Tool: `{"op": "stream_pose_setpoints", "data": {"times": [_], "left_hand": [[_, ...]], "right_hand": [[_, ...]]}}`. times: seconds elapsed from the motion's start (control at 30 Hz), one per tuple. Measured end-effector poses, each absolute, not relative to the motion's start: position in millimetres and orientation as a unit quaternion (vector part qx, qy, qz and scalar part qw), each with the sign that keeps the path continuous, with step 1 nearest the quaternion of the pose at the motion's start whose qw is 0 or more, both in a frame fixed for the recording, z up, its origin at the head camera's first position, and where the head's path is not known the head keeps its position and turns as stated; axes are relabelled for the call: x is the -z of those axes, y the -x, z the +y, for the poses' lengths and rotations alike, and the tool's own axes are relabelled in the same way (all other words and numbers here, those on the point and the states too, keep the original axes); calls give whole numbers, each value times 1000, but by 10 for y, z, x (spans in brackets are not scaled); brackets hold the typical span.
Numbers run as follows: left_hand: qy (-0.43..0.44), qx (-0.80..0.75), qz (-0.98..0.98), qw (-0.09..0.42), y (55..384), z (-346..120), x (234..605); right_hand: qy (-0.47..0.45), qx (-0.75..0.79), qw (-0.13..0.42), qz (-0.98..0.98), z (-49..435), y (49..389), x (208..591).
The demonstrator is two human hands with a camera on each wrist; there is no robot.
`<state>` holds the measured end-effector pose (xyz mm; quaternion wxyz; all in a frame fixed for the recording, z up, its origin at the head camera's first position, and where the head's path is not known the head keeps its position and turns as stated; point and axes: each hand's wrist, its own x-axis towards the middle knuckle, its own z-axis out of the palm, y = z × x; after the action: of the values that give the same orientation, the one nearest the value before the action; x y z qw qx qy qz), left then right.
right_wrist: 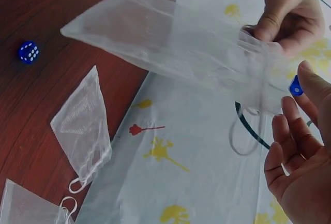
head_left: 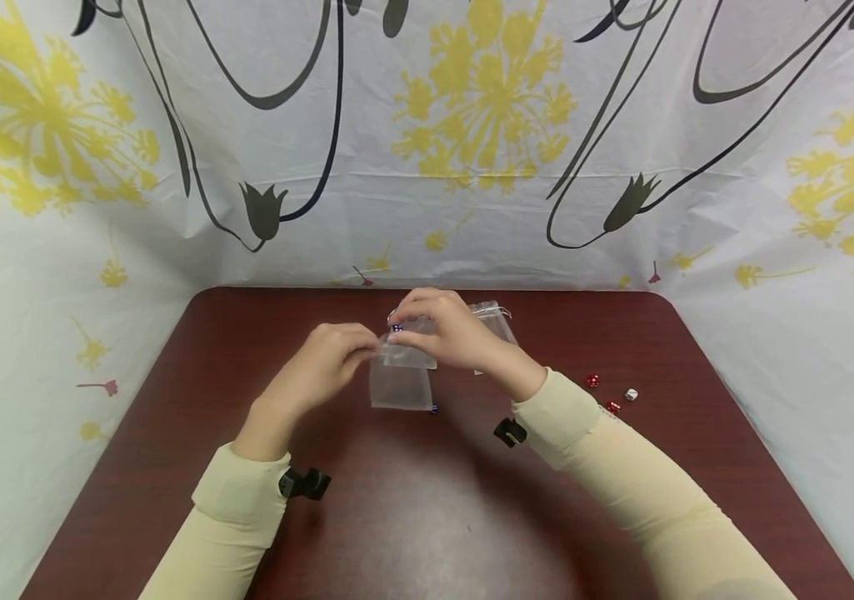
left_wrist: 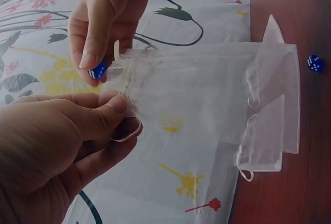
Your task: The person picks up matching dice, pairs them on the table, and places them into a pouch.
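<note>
A sheer white drawstring pouch (left_wrist: pixel 191 89) hangs from my left hand (head_left: pixel 329 358), whose thumb and fingers pinch it near its gathered mouth. My right hand (head_left: pixel 452 329) pinches a blue die (left_wrist: pixel 96 70) with white pips between thumb and finger, right beside the pouch's mouth. In the right wrist view the held die (right_wrist: pixel 296 86) shows at the thumb tip, the other fingers curved loosely below. A second blue die (right_wrist: pixel 28 52) lies on the table, near the pouch's lower end in the head view.
Two more sheer pouches, one (right_wrist: pixel 83 125) beside another (right_wrist: pixel 31 206), lie at the table's far side. Two red dice, one of them (head_left: pixel 593 381) farther back, and a white die (head_left: pixel 631 394) sit on the right. A patterned cloth (head_left: pixel 427 225) rises behind the dark red table (head_left: pixel 397 517).
</note>
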<state>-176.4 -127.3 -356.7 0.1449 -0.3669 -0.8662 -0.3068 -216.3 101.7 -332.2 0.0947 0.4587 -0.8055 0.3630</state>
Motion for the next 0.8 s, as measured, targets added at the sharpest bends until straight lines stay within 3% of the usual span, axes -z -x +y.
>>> {"op": "stream_pose_setpoints", "data": {"times": [0.37,0.8], "left_hand": [[370,314,-860,156,1757,-1240,3529],[356,310,-866,167,1719,-1298,3582]], "right_hand": [[-458,-367,63,-807,974,2168,3352],[-456,-389,66,-798,980,2125,3430]]}}
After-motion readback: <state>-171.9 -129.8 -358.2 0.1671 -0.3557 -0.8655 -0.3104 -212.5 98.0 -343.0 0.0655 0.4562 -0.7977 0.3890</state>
